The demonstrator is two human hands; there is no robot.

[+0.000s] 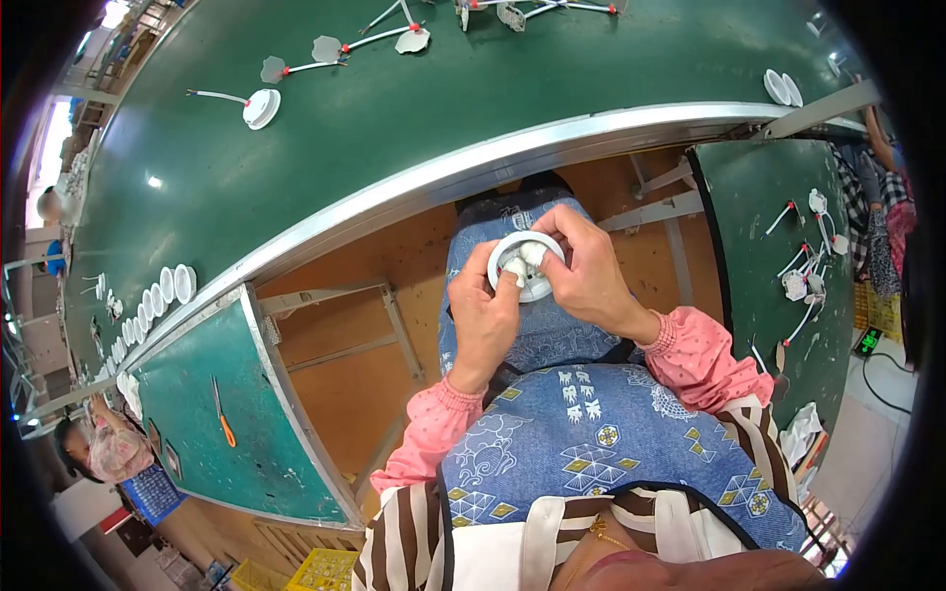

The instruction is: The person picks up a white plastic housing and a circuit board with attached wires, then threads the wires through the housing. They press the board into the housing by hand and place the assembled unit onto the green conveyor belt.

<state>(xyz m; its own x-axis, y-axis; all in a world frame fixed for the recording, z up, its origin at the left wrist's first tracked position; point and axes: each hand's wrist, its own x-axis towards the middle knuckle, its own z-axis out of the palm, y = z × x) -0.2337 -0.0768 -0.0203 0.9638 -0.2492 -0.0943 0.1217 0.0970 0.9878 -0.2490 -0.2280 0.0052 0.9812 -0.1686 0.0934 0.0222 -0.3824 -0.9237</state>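
My left hand grips the left side of a round white lamp housing, held above my lap. On its right side my right hand also holds the rim, fingers curled around the edge. Both thumbs, wrapped in white finger covers, press into the middle of the ring. What lies under the thumbs is mostly hidden. Below the housing is my blue patterned apron.
A long green table with a metal edge lies ahead, bearing wired lamp parts and a row of white rings. Orange-handled scissors rest on the left side table. More wired pieces lie at right. A person sits far left.
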